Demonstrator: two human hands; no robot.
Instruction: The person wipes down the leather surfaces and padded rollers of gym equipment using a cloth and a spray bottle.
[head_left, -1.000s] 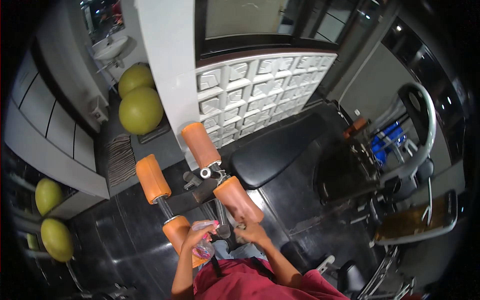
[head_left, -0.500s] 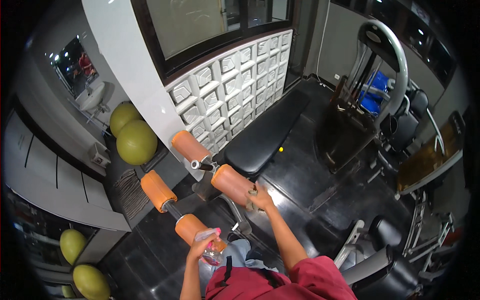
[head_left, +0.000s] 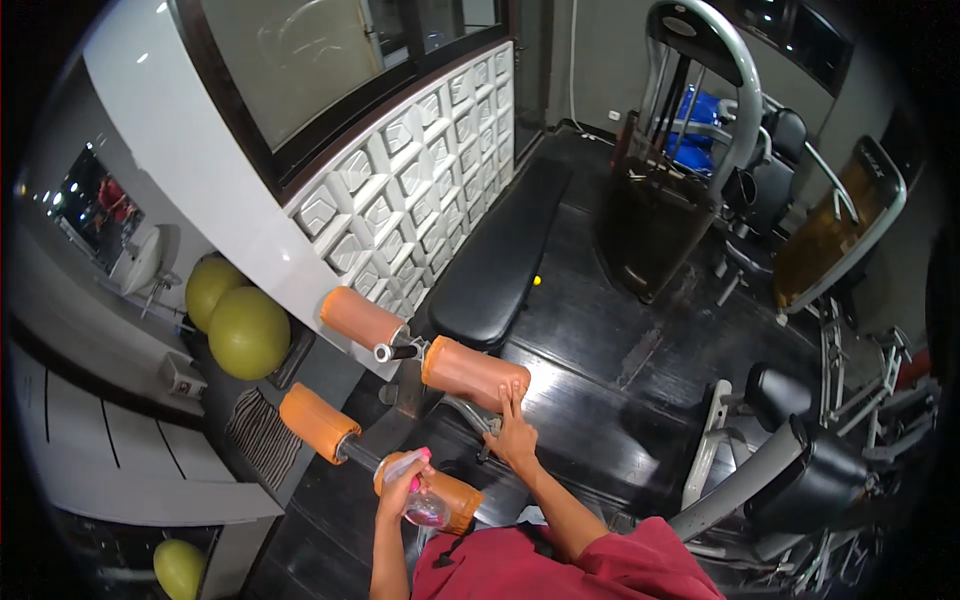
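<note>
My left hand (head_left: 402, 492) is wrapped round a clear spray bottle (head_left: 430, 511) with a pink trigger and pinkish liquid inside. Just beside it is a lower orange foam roller (head_left: 455, 497) on a gym machine; its mate (head_left: 319, 423) sits further left on the same bar. Two fingers of my right hand (head_left: 514, 437) stretch over the near end of an upper orange-brown roller (head_left: 470, 372). A small greyish patch between thumb and fingers seems to be the cloth, mostly hidden under the hand. The other upper roller (head_left: 360, 316) lies beyond a metal bar end (head_left: 384, 352).
A black padded bench (head_left: 490, 270) runs along the white block wall (head_left: 400, 170). Green exercise balls (head_left: 250, 333) rest at the left near a striped mat (head_left: 262, 437). Weight machines (head_left: 660, 210) and a black-seated machine (head_left: 800, 480) stand to the right. A tiny yellow ball (head_left: 537, 281) lies on the floor.
My view has shifted. My right hand has turned so its fingers lie along the roller's end, and the cloth shows far less. My left hand keeps its grip on the spray bottle.
</note>
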